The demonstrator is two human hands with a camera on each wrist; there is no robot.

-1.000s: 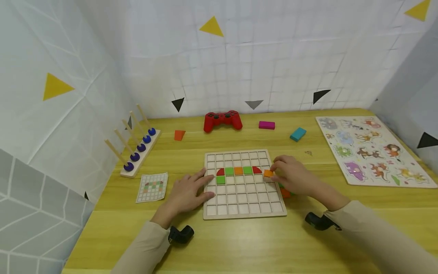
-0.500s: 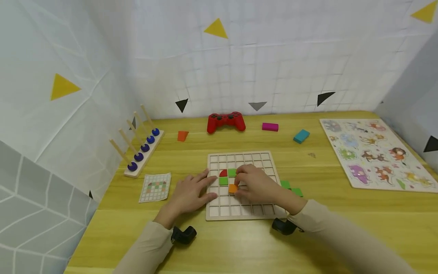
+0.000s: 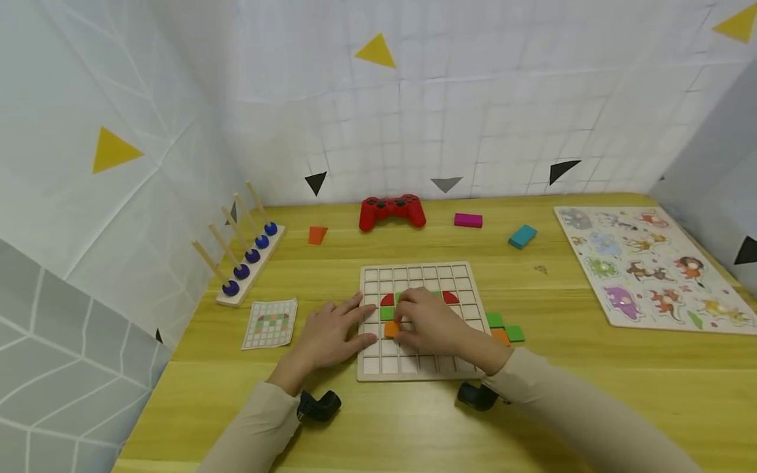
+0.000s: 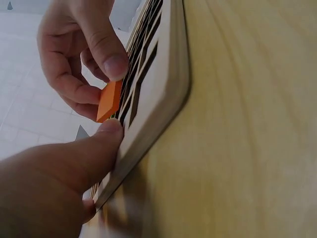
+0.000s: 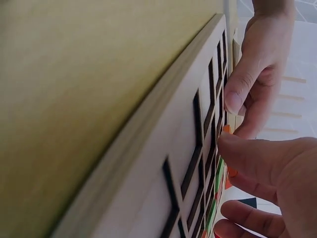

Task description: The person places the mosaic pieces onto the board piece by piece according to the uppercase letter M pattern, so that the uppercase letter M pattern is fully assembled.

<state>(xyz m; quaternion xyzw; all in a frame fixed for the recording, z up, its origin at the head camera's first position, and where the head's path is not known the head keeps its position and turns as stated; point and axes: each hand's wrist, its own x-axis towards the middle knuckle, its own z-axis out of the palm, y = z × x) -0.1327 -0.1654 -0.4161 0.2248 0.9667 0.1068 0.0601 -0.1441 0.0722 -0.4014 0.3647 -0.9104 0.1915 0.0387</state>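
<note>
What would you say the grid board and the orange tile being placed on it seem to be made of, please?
The grid board looks like pale unfinished wood or plywood: matt, with dark-edged cut-out cells. The orange tile, pinched by the right hand, seems to be painted wood or possibly plastic: flat, evenly coloured, matt.

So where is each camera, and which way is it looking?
Head: worn on the person's head, looking forward and down at the grid board; both sleeves, left hand and right hand show.
Left wrist: low by the board's edge; the left thumb and the right hand pinching the orange tile show.
Right wrist: low along the board; both hands show.
All three share the board and tile.
</note>
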